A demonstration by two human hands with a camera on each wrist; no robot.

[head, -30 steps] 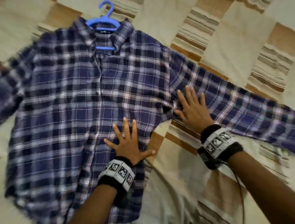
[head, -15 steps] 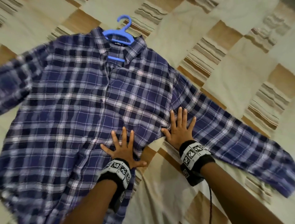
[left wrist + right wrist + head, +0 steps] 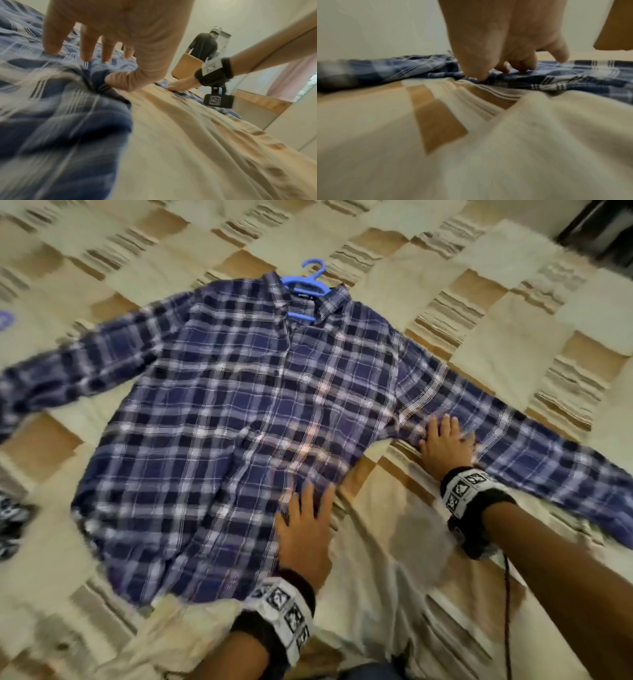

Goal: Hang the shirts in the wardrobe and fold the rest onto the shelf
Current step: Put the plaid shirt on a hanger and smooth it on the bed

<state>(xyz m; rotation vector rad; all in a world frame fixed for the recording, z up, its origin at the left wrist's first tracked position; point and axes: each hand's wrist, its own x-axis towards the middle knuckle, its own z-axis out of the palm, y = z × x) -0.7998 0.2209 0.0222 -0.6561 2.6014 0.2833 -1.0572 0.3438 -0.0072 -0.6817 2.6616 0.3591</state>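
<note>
No wording can be read anywhere. A dark collar label [image 3: 304,297] inside the plaid shirt [image 3: 219,419] carries pale lettering too blurred to make out. White wristbands [image 3: 286,609] on both arms bear black square marker patterns rather than words, and the wrist camera [image 3: 218,100] shows a boxed emblem, also illegible.

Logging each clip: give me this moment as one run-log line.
plaid shirt: flat on bed, blue hanger in collar | left hand: open, on side edge | right hand: fingers curled, on sleeve
</note>
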